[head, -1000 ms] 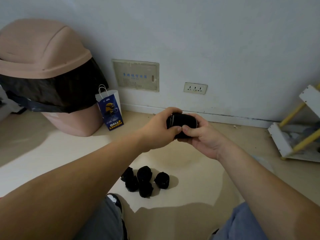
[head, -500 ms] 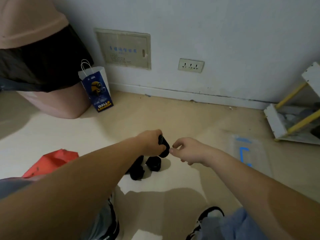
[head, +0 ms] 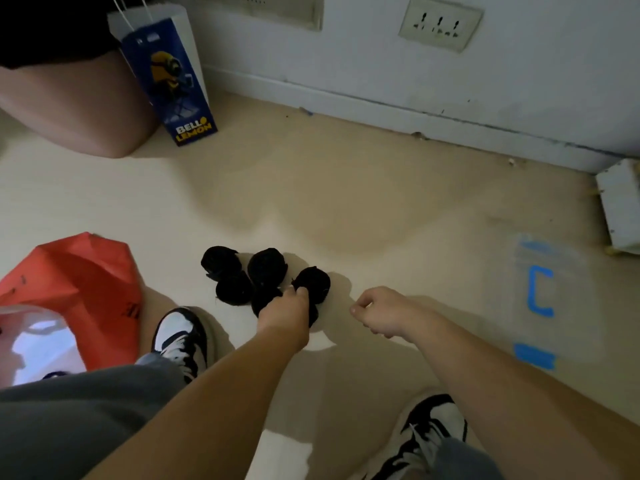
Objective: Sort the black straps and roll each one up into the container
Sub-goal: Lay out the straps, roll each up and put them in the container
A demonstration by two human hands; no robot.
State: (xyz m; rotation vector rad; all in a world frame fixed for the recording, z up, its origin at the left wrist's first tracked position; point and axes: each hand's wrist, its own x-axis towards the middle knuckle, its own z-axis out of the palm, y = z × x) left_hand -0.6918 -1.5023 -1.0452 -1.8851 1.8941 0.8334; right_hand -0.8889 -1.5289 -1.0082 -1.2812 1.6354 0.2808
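Several black rolled straps lie in a cluster on the beige floor. My left hand reaches down into the near side of the cluster, its fingers curled round one rolled strap that rests at floor level, mostly hidden under the hand. My right hand hovers just to the right of the cluster, fingers loosely curled and holding nothing. A clear plastic container with blue tape marks lies on the floor further right.
A red bag lies at the left beside my left shoe; my right shoe is near the bottom. A blue paper bag and a pink bin stand by the wall. A white shelf corner sits far right.
Both hands came down from chest height to the floor. The right hand let go of the rolled strap, and the left hand carried it down to the cluster. The view tilted downward.
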